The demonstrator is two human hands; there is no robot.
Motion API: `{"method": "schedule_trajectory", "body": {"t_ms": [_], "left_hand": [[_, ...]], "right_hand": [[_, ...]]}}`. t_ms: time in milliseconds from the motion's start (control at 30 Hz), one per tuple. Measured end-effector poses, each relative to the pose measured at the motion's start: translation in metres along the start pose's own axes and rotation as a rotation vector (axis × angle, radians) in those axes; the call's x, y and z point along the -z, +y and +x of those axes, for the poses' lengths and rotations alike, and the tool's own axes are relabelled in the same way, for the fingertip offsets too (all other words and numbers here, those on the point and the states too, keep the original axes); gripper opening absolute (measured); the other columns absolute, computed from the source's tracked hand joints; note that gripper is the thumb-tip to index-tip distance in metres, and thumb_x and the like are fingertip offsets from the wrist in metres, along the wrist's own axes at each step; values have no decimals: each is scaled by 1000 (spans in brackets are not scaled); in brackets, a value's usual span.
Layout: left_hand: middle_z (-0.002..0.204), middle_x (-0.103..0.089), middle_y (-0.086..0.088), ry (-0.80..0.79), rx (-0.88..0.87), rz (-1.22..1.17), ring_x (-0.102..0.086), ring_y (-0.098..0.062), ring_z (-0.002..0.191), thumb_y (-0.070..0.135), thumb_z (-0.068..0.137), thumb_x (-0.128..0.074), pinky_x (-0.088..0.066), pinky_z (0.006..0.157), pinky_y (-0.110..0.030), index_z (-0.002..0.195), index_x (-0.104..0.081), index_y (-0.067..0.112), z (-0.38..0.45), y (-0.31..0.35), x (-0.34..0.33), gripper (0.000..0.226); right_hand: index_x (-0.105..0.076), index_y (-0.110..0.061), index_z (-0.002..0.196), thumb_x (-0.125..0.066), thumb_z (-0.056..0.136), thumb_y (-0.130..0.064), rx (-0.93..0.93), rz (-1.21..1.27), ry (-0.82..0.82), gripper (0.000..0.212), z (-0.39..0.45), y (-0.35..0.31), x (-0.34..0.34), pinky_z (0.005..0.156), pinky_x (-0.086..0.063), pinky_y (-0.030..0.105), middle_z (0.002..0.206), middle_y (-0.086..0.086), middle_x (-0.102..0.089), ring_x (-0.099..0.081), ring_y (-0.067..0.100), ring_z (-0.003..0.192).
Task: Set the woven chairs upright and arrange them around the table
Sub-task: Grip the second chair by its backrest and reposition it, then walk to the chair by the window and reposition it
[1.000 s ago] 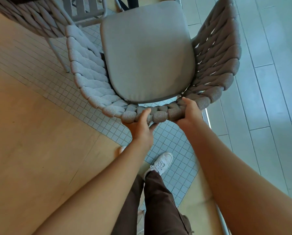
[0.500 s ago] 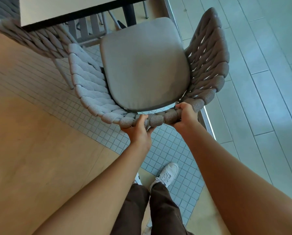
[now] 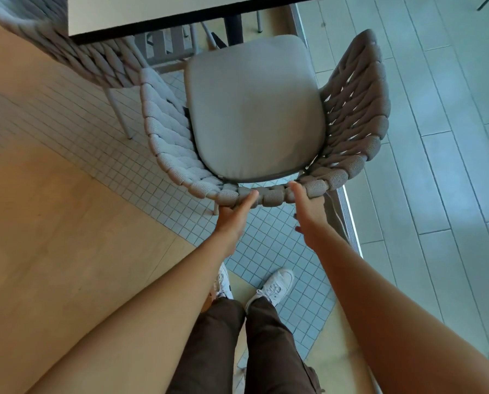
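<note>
Your left hand (image 3: 232,216) and right hand (image 3: 308,211) have loosened, fingers opening off the chair (image 3: 254,115), now pushed toward the table (image 3: 158,15) at top: this one's placed.

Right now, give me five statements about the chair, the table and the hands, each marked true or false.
1. The woven chair stands upright. True.
2. The seat cushion is missing. False: a grey cushion lies on the seat.
3. Both the left hand and the right hand are at the chair's back rim. True.
4. The table is behind the person. False: it is ahead, beyond the chair.
5. A second woven chair sits at the left. True.
</note>
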State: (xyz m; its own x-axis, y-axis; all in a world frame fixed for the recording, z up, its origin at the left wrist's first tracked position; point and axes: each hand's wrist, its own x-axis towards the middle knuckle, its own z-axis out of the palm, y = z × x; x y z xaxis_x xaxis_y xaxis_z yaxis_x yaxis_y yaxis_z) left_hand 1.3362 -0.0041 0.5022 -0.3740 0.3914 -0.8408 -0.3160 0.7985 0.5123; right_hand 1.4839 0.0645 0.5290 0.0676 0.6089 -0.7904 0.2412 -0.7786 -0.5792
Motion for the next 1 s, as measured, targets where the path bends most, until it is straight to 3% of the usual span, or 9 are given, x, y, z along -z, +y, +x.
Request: {"method": "schedule_trajectory", "body": {"t_ms": [67,167,300,467,567,733,1000], "left_hand": [[145,-52,2,-46,-56,248,-49,-23,130,85,70,-61,-44,103,-44,144,-48,28,-8,2,19,95],[144,-55,3,-146,-143,518,-50,-20,129,92,72,-46,-42,102,-43,139,-57,33,-20,8,48,90],[143,-56,6,-124,-231,759,-55,-18,123,92,72,-44,-46,99,-44,136,-54,31,-34,7,90,89],[135,-60,4,101,-316,1000,-60,-23,113,85,82,-37,-48,85,-39,132,-53,31,-36,2,163,76],[139,-58,0,174,-334,1020,-57,-27,121,80,85,-39,-44,92,-42,136,-53,28,-30,1,215,74],[143,-56,-4,243,-392,1013,-52,-30,128,74,89,-42,-37,103,-45,142,-50,24,-20,11,314,74],[142,-56,-6,365,-455,982,-50,-30,131,72,91,-44,-35,107,-44,143,-50,23,-10,46,476,72]], "right_hand": [[-34,-16,159,-49,93,-72,70,-402,-99,88,-15,10,2,111,-38,52,154,18,-47,-46,36,139],[-41,-20,157,-33,91,-84,171,-1063,-281,91,-35,14,1,110,-40,52,156,15,-49,-47,35,141],[-44,-26,153,-37,92,-82,358,-1473,-332,83,-61,-3,-21,102,-46,49,151,7,-54,-54,31,134],[-40,-25,156,-39,95,-77,492,-1651,-456,81,-86,-25,-82,110,-44,50,158,7,-47,-46,30,143],[-40,-25,156,-38,95,-77,612,-1744,-507,81,-102,-34,-133,106,-46,49,155,7,-51,-49,30,140],[-42,-24,153,-35,92,-80,791,-1794,-446,83,-133,-51,-233,104,-49,53,145,7,-60,-54,32,135],[-29,-24,160,-40,91,-82,837,-1752,-433,91,-167,-95,-390,116,-35,58,160,10,-43,-44,35,144]]}}
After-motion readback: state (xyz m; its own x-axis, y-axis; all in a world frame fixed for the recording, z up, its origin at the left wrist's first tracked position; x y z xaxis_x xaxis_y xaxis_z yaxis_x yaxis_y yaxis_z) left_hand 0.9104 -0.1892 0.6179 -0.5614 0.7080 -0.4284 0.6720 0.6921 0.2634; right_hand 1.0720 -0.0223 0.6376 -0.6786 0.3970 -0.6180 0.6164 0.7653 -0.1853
